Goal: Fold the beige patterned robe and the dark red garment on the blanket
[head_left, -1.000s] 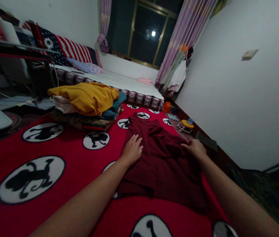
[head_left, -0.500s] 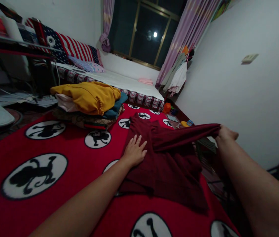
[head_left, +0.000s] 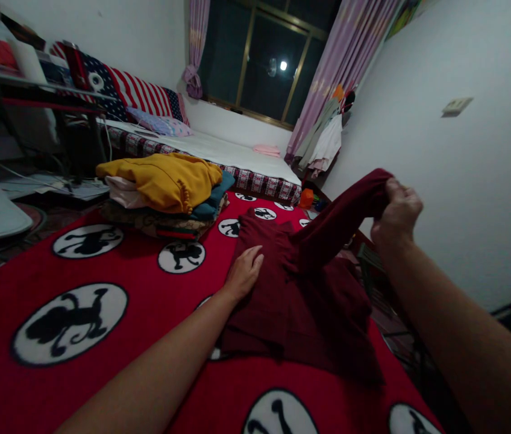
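Note:
A maroon long-sleeved top [head_left: 323, 319] lies spread on a red blanket [head_left: 156, 337] patterned with white ovals and black monkey figures. My right hand [head_left: 398, 211] grips the end of one sleeve [head_left: 343, 220], holding it up off the blanket on the right. The sleeve slants down from there to the body of the top. Resting on the left part of the top is my left hand [head_left: 244, 271], laid flat with its fingers stretched forward and grasping nothing. The top's left part is folded inward.
Folded clothes [head_left: 165, 184] are stacked on the blanket at the left, a mustard-yellow garment uppermost. Behind stands a low bed [head_left: 232, 147] beneath a window. A cluttered desk [head_left: 34, 90] is at far left, a white wall [head_left: 463, 199] at right.
My right hand has raised the sleeve end and brought it slightly left, so the sleeve now slants upward. My left hand stays on the top, its fingers closer together.

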The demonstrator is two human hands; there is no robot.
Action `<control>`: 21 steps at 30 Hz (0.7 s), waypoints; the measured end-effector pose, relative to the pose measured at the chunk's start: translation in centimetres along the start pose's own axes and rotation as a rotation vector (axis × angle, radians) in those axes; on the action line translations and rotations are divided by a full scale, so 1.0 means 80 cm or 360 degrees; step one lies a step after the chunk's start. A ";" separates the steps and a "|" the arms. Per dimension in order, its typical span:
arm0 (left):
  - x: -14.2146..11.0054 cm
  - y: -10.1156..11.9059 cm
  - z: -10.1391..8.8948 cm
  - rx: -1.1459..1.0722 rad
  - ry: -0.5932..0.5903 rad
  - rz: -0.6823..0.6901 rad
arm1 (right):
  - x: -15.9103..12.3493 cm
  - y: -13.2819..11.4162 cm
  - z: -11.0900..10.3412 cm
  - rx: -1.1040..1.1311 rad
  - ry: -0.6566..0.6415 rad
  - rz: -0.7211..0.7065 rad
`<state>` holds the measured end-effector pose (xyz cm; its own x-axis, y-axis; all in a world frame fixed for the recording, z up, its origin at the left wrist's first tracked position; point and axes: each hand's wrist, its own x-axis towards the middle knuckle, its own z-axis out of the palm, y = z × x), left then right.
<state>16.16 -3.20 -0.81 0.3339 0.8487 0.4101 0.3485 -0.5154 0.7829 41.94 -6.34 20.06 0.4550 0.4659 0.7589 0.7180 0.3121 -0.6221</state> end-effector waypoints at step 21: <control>-0.003 0.000 0.002 0.0085 -0.0030 0.0080 | -0.125 0.097 0.139 -0.0397 -0.0894 0.0820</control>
<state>16.17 -3.41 -1.00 0.3684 0.8195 0.4391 0.3767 -0.5633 0.7354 37.09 0.60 5.49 0.4760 0.8688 0.1361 0.6164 -0.2192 -0.7563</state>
